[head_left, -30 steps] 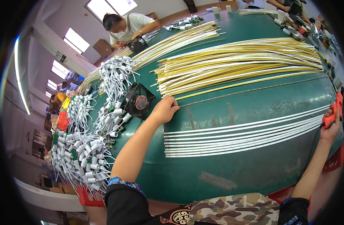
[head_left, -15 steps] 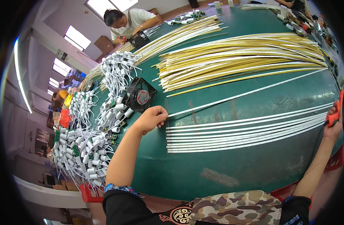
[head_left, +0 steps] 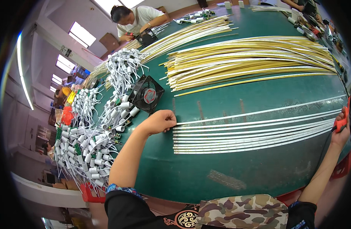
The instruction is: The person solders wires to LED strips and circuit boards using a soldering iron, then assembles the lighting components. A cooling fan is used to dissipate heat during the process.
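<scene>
The green counter point(head_left: 198, 175) bears, on its far side, a big pile point(head_left: 252, 61) of yellow and white strips. A heap of white sockets point(head_left: 81, 154) lies left. Nearer, white strips form a row point(head_left: 236, 142). Just beyond it runs one strip point(head_left: 259, 112), farther from the row at its right end. The fan point(head_left: 148, 93) stands left. The left hand's point(head_left: 159, 123) grip pinches that strip's left end; the right hand's point(head_left: 341, 133) wraps a red tool point(head_left: 340, 124). The fan's red-and-white label point(head_left: 149, 96) is too small to read.

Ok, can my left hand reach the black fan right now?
Probably yes: the black fan stands just beyond the left hand, nothing visible between, but that hand holds a white strip.
</scene>
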`<state>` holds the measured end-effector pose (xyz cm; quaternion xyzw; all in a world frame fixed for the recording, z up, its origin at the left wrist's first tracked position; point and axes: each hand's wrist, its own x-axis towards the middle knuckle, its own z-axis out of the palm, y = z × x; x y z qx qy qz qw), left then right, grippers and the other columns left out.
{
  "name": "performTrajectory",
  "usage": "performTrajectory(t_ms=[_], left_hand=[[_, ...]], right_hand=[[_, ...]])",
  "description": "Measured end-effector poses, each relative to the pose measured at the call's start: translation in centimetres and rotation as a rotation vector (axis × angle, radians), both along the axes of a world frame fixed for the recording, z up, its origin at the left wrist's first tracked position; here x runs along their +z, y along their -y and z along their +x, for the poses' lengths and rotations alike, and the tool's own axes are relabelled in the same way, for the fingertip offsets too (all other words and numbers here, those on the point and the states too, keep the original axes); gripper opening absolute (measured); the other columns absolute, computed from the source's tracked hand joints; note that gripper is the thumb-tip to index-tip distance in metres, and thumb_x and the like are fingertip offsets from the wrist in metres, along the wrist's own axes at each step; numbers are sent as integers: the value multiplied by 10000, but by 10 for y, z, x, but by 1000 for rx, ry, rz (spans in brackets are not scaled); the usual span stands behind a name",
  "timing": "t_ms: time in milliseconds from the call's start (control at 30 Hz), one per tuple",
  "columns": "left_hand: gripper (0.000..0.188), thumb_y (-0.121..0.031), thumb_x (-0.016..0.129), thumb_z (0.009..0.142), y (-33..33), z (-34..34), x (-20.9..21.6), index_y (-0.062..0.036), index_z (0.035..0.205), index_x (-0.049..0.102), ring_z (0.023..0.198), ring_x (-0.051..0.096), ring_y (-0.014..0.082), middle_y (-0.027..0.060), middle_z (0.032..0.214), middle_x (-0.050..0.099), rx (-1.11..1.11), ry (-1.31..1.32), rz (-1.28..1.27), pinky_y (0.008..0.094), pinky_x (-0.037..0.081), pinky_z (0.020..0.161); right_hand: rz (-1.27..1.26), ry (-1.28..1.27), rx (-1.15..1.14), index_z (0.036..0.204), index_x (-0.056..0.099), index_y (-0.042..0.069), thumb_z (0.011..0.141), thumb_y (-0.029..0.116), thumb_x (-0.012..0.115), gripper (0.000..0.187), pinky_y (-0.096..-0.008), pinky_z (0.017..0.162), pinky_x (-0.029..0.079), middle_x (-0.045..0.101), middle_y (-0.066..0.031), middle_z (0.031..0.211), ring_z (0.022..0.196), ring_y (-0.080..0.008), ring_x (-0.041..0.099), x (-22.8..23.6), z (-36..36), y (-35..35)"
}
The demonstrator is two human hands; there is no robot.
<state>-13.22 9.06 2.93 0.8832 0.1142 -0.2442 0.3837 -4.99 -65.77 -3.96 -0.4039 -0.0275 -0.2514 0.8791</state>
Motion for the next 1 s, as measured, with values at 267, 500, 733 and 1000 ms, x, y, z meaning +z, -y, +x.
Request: performTrajectory(t_ms=[267, 500, 733, 1000], left_hand=[[39, -75, 620, 825, -3, 8, 2, -46, 848, 610, 654, 527, 106, 17, 726, 587, -158, -40, 91, 276, 435, 576], [144, -75, 686, 804, 2, 14, 1, -38, 810, 546, 610, 545, 112, 28, 697, 578, -232, 91, 222, 279, 437, 536], [307, -169, 780, 734, 5, 23, 8, -43, 741, 500, 632, 546, 197, 77, 667, 549, -262, 74, 476, 340, 423, 558], [238, -131, 753, 750, -2, 40, 0, -22, 845, 564, 706, 588, 219, 115, 747, 603, -56, 5, 170, 333, 489, 668]], right_hand=[[-20, -8, 4, 1311, 424, -119, 968, 83, 506, 406, -235, 746, 455, 553, -135, 1175, 902, -136, 523, -5, 3, 6], [-47, -33, 3, 1282, 451, -121, 970, 138, 508, 410, -224, 751, 464, 576, -142, 1160, 888, -141, 543, -3, 7, 15], [-20, -13, 36, 1285, 449, -121, 970, 132, 498, 407, -233, 758, 468, 575, -148, 1172, 892, -147, 542, 2, 3, 7], [-53, -53, -87, 1299, 443, -105, 965, 147, 550, 432, -194, 680, 469, 584, -127, 1123, 837, -105, 538, 11, -3, -25]])
